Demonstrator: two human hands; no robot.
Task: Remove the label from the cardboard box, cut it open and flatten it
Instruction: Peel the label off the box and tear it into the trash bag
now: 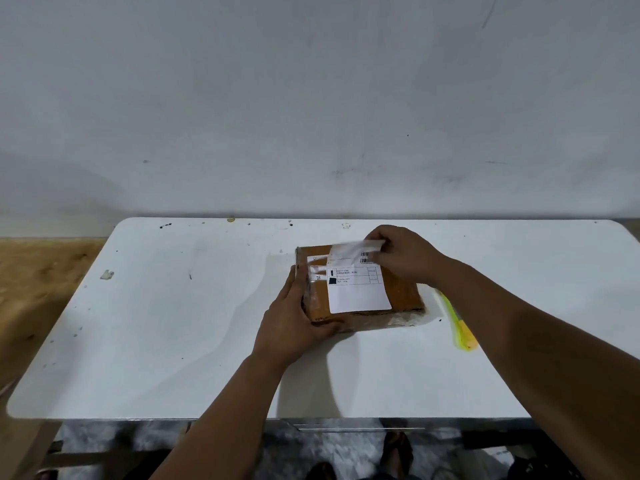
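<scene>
A flat brown cardboard box [403, 296] lies on the white table [173, 323], right of centre. A white shipping label [356, 292] covers much of its top. The label's far edge is lifted and curled up off the cardboard. My right hand [405, 258] pinches that lifted far edge at the box's back right. My left hand [294, 320] grips the box's near left corner, thumb along the front side, holding it down on the table.
A yellow-green utility knife [460, 327] lies on the table just right of the box, partly under my right forearm. A small scrap [106, 274] sits at the table's left. A pale wall stands behind the table, and wooden flooring shows at the left.
</scene>
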